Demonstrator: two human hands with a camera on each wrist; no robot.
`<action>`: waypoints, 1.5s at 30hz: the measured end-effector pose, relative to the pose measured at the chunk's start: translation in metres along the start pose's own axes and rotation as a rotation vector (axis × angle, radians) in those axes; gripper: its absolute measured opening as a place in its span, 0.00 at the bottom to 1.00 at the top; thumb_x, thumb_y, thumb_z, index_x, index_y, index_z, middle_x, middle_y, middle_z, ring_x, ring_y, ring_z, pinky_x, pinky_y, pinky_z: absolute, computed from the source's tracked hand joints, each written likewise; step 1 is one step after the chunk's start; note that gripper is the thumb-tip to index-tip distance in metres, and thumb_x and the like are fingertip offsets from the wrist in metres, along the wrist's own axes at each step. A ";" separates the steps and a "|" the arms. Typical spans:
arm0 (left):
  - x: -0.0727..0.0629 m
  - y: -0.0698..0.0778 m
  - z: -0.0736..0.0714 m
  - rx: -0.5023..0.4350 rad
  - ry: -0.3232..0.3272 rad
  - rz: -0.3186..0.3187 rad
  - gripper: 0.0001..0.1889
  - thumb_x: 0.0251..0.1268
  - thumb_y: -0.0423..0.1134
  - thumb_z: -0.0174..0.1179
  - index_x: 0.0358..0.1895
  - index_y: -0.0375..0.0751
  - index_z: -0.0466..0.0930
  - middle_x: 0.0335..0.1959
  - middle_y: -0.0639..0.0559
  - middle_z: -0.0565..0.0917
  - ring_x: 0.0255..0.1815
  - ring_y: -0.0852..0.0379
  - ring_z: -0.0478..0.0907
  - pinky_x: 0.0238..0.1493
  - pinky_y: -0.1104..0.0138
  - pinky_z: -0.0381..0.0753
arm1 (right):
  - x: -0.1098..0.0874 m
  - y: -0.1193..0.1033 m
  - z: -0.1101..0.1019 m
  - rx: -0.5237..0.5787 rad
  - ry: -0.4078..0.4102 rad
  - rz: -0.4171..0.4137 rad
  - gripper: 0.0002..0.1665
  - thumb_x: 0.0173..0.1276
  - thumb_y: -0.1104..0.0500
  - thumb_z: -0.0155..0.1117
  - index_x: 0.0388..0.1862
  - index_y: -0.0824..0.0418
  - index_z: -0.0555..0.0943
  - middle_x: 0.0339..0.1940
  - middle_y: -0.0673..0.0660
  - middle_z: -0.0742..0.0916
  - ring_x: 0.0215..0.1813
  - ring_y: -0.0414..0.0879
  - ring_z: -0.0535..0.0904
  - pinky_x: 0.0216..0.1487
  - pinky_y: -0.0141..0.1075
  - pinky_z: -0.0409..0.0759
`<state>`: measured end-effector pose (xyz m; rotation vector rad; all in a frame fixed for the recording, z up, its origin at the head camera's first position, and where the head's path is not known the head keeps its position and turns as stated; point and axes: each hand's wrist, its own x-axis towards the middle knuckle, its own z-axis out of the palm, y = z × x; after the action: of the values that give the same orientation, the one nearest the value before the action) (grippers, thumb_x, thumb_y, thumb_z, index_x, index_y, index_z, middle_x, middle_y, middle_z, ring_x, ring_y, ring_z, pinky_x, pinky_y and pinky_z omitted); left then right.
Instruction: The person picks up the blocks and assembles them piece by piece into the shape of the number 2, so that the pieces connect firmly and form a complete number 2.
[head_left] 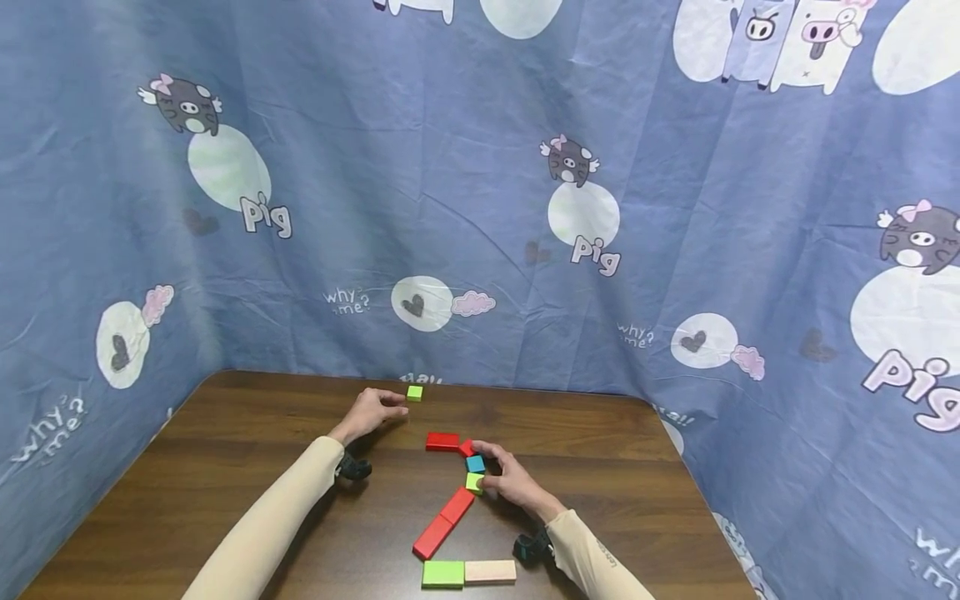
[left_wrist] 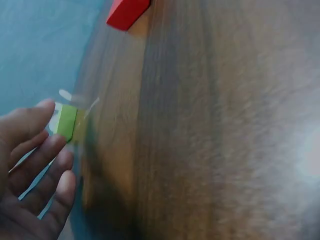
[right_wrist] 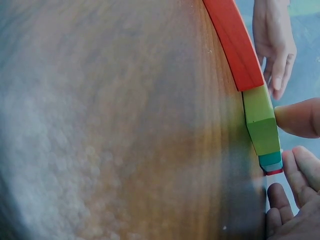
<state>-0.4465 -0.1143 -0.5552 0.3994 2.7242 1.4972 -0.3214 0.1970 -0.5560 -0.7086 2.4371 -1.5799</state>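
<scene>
My left hand (head_left: pixel 372 412) reaches to the far part of the table, its fingers loosely bent with nothing between them. Just past its fingertips lies a small light-green block (head_left: pixel 415 393), which the left wrist view shows near the thumb and index finger. Beside a bent row of blocks is my right hand (head_left: pixel 517 481). Its thumb meets the side of a green block (right_wrist: pixel 262 125), and its other fingers lie near a blue block (head_left: pixel 476 464) and a small red block (head_left: pixel 467 448). Whether those fingers touch the blocks I cannot tell.
Longer red blocks (head_left: pixel 443 517) continue the row toward the near side, and another red block (head_left: pixel 442 442) lies at its far end. Closer in, a green block (head_left: pixel 443 574) adjoins a pale wooden block (head_left: pixel 491 572). A blue patterned curtain (head_left: pixel 480 208) surrounds the brown table (head_left: pixel 600 433).
</scene>
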 end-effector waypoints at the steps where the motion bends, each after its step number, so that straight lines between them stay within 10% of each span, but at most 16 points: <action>1: 0.002 -0.001 0.000 0.012 0.010 0.007 0.18 0.59 0.38 0.67 0.51 0.31 0.82 0.47 0.39 0.85 0.44 0.51 0.82 0.41 0.62 0.79 | 0.001 0.004 0.001 -0.009 0.006 0.001 0.39 0.57 0.74 0.62 0.69 0.70 0.64 0.67 0.69 0.72 0.69 0.65 0.64 0.68 0.56 0.59; 13: 0.021 -0.011 0.000 0.029 0.090 0.021 0.20 0.58 0.32 0.67 0.53 0.27 0.79 0.49 0.34 0.83 0.50 0.41 0.82 0.53 0.53 0.77 | 0.005 0.020 0.001 -0.029 0.021 0.014 0.40 0.56 0.69 0.66 0.69 0.62 0.67 0.67 0.61 0.75 0.69 0.57 0.65 0.66 0.42 0.63; 45: 0.044 -0.001 0.007 0.153 -0.110 0.016 0.23 0.62 0.30 0.62 0.61 0.29 0.73 0.61 0.32 0.75 0.64 0.35 0.69 0.60 0.48 0.72 | 0.005 0.022 0.000 -0.091 0.043 0.026 0.39 0.56 0.68 0.66 0.69 0.60 0.68 0.67 0.58 0.75 0.68 0.56 0.66 0.68 0.48 0.58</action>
<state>-0.4879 -0.0992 -0.5546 0.4919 2.7624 1.2344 -0.3322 0.2015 -0.5749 -0.6615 2.5525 -1.4981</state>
